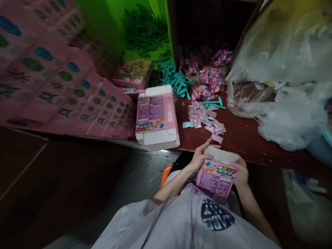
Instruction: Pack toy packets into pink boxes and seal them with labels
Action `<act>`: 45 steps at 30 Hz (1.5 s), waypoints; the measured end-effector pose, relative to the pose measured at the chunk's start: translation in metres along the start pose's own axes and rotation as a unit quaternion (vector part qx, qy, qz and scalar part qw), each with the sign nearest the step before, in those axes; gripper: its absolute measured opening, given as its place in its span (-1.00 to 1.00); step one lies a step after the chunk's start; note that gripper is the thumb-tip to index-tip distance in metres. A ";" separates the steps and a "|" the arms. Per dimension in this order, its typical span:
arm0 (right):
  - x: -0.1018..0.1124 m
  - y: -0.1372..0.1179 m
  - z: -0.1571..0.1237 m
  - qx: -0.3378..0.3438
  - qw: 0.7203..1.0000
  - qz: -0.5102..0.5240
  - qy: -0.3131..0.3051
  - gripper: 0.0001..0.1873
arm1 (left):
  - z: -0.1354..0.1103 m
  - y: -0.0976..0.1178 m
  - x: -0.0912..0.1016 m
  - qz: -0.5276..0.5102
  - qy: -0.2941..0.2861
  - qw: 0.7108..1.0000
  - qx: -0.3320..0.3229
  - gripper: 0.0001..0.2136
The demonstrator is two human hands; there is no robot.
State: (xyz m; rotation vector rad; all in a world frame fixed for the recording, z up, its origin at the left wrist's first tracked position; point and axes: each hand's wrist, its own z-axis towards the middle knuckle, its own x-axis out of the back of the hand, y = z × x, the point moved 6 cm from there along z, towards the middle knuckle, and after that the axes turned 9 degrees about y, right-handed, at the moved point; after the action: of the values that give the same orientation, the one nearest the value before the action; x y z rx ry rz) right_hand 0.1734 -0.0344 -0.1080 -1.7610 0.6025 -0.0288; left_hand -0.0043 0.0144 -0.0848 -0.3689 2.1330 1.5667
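Between my two hands, just off the table's front edge, is a pink and purple printed carton (216, 178) with its white end flap (221, 154) raised. My left hand (201, 157) grips its left side near the top, the index finger pointing up past the flap. Around the upper right side of the same carton curls my right hand (241, 169). Small pink sachets (198, 114) lie in a loose pile beyond the carton, with a light blue sachet (188, 124) at their left. Inside the carton is mostly hidden.
Flattened cartons (155, 110) are stacked to the left. Behind lie turquoise plastic sticks (176, 79), bags of colourful beads (211, 79) and a filled box (135, 71). Pink printed cartons (64, 83) line the far left; clear plastic bags (282, 114) bulge at the right.
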 end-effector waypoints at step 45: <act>-0.372 -0.234 0.012 0.706 0.638 -0.226 -0.209 -0.57 | -0.006 0.200 0.138 0.664 0.261 0.623 -0.321 -0.56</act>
State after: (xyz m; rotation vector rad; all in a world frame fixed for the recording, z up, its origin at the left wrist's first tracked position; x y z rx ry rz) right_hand -0.0554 0.1643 0.2107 -0.2505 -0.2814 -0.3377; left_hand -0.2187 0.0790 0.0100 0.9835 2.1268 3.4153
